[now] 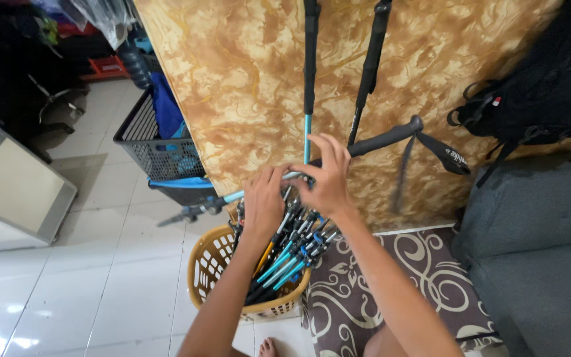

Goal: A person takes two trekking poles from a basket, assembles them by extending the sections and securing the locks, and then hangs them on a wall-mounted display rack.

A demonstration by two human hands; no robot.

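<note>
1. Your left hand [264, 201] and right hand [328, 182], at frame centre, both have fingers closed around one trekking pole [338, 155] held crosswise, its black grip toward the upper right and its tip toward the left.
2. Judging by this, one pole is out; many folded poles [289, 254] still fill the yellow basket [209, 264] just below your hands.
3. Two more poles [310, 59] lean on the marbled board [232, 79] above.
4. Room is tight: a dark crate [156, 142] lies left near the tip, and a grey sofa [536, 264] sits right. Open tile floor [100, 277] lies lower left.
</note>
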